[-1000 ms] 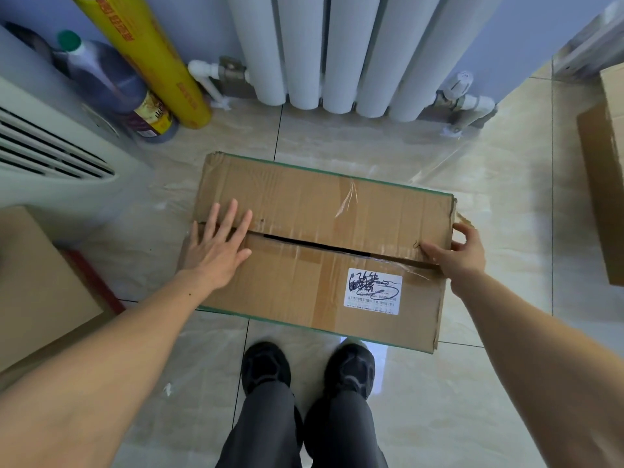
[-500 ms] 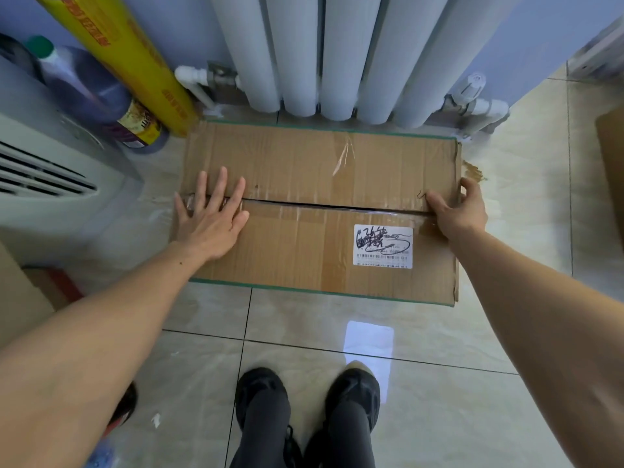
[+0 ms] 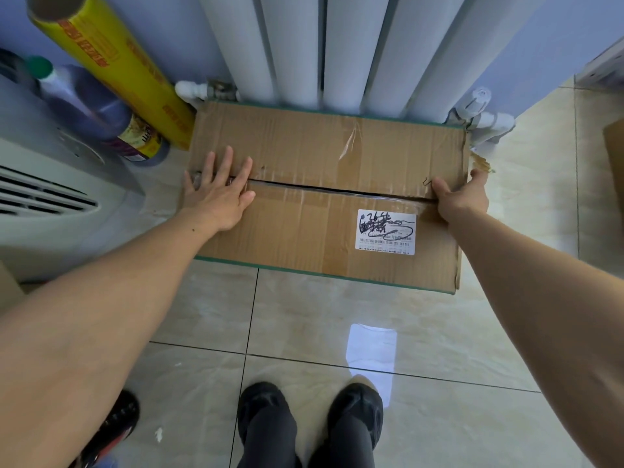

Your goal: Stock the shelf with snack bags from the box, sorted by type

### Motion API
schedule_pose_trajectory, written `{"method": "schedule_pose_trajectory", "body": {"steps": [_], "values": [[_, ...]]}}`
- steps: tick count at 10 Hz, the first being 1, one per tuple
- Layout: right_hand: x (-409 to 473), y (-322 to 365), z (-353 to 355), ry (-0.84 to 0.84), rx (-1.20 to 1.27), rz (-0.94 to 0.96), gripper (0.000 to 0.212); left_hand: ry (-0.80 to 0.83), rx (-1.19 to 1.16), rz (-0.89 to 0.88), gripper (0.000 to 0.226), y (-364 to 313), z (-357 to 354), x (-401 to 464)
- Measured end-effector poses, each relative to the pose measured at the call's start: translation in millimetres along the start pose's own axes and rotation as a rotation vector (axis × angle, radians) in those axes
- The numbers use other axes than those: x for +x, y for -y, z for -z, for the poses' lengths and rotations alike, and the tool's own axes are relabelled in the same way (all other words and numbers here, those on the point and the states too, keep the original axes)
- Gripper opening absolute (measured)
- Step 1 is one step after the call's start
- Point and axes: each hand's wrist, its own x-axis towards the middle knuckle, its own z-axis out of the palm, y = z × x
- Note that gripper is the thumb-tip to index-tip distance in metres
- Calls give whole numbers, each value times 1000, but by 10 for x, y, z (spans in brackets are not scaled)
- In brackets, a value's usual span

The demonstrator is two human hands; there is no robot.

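On the tiled floor [image 3: 304, 332], against the foot of a white radiator [image 3: 324, 49], lies a closed cardboard box [image 3: 304, 231], its two top flaps meeting at a dark slit; a scribbled white label [image 3: 386, 232] sits on the near flap. Left hand [image 3: 216, 194] lies flat, fingers straight and spread, across the slit's left end. Right hand [image 3: 464, 197] grips the box's right edge at the slit, thumb on top, fingers curled over the side. Left of the box stand a yellow roll [image 3: 111, 59] and a dark bottle [image 3: 94, 106].
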Motion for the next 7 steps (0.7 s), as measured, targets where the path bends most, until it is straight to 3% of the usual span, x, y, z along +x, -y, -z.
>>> {"method": "schedule_pose_trajectory", "body": {"steps": [4,7], "values": [[-367,234,334,-9,-206,-50,80,3,5,-14,64,2,362,-373],[-887,674,877,97,-306,50,72,8,36,-41,64,-94,928,-999]]}}
